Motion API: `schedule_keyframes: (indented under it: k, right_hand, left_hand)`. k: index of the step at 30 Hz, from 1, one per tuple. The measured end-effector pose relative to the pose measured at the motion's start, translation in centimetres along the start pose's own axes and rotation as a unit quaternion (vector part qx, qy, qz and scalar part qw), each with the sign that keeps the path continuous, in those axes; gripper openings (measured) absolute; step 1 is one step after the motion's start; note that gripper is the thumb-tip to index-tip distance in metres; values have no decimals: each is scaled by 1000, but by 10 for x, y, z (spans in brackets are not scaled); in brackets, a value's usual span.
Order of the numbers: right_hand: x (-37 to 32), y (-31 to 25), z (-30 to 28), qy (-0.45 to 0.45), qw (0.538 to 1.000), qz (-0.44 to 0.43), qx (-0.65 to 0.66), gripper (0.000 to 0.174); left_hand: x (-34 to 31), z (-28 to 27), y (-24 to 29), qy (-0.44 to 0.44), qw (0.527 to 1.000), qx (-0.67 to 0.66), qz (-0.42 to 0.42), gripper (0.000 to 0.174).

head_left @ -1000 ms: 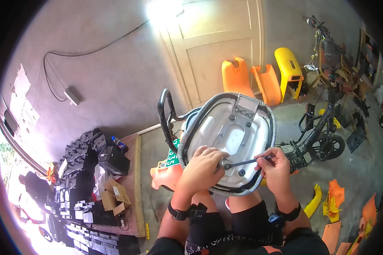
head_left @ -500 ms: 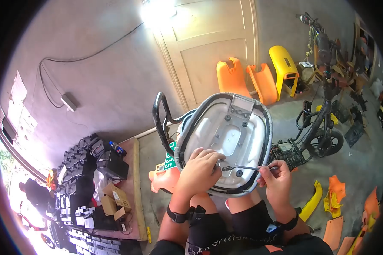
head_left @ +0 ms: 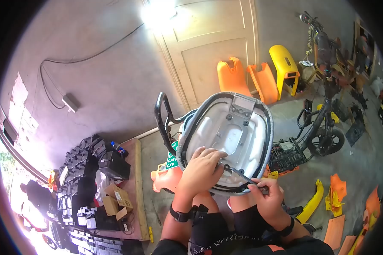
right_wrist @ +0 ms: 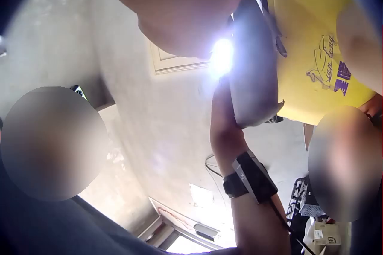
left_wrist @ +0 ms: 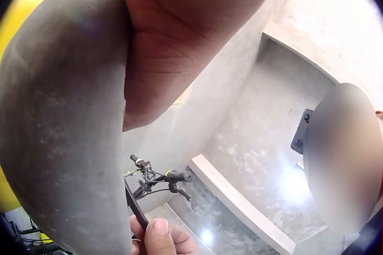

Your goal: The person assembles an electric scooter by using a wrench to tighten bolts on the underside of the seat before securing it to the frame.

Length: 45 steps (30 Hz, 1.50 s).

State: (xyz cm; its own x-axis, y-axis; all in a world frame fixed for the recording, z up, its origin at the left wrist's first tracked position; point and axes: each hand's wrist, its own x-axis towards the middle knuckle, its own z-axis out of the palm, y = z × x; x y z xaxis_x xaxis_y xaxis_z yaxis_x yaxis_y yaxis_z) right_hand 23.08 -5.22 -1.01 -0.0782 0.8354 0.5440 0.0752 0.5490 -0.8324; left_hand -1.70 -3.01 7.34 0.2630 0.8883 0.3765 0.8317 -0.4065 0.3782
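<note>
A padded seat is tipped up in front of me, its white plastic underside facing me in the head view. My left hand rests on the lower left of that underside, fingertips beside a dark bolt spot; what they touch there is partly hidden. My right hand pinches the end of a dark ring wrench between thumb and fingers. The wrench's ring end sits at the bolt spot by the left fingertips. In the left wrist view the seat's grey cover hides much of the work, with the wrench handle below.
An orange scooter body with a green number plate and black grab bar stands behind the seat. Orange and yellow panels lean at the door. A stripped frame stands right; a cardboard box lies left.
My right hand has swung the wrench handle down toward me, while its ring end stays by the left fingertips. The left hand keeps its place on the seat.
</note>
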Motion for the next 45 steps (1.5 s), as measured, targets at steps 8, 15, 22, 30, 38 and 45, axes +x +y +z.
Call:
schedule_keyframes:
  k: [8, 15, 22, 30, 38, 45]
  right_hand:
    - [10, -24, -3, -41, 972, -172, -156, 32]
    - [10, -24, -1, -70, 967, -189, -157, 34]
    - [9, -18, 2, -67, 965, -187, -168, 31]
    - [26, -13, -10, -122, 950, -149, -247, 26]
    - [35, -21, -14, -132, 917, -208, -313, 19]
    - [57, -15, -23, -147, 914, -270, -265, 16]
  left_hand:
    - [3, -1, 2, 12, 1000, -12, -11, 24]
    - [0, 6, 0, 25, 999, 19, 3, 21]
    - [0, 4, 1, 23, 1000, 18, 5, 19]
    - [3, 4, -1, 22, 1000, 4, 6, 16]
    - [5, 3, -5, 12, 1000, -23, 11, 15]
    - [10, -1, -9, -19, 998, -54, 7, 17]
